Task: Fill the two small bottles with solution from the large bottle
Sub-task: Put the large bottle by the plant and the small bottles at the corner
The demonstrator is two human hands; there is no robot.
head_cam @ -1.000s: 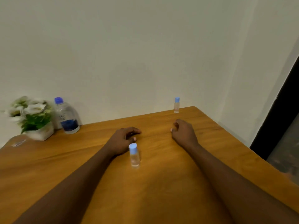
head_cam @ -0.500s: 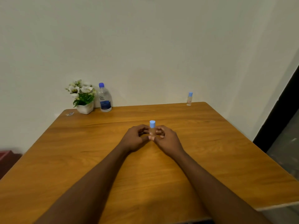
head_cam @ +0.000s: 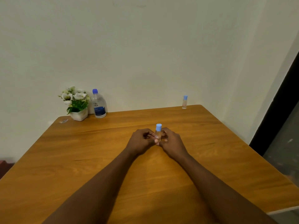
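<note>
I hold the near small bottle (head_cam: pixel 158 135) upright at table (head_cam: pixel 97 159) centre, left hand (head_cam: pixel 140 141) and right hand (head_cam: pixel 172 141) pinching its body from either side; this leaves the blue cap (head_cam: pixel 158 127) exposed, presumably for unscrewing. At the far edge the large bottle (head_cam: pixel 98 105) stands capped beside a flower pot (head_cam: pixel 79 114); the second small bottle (head_cam: pixel 184 102) waits, capped, far right.
</note>
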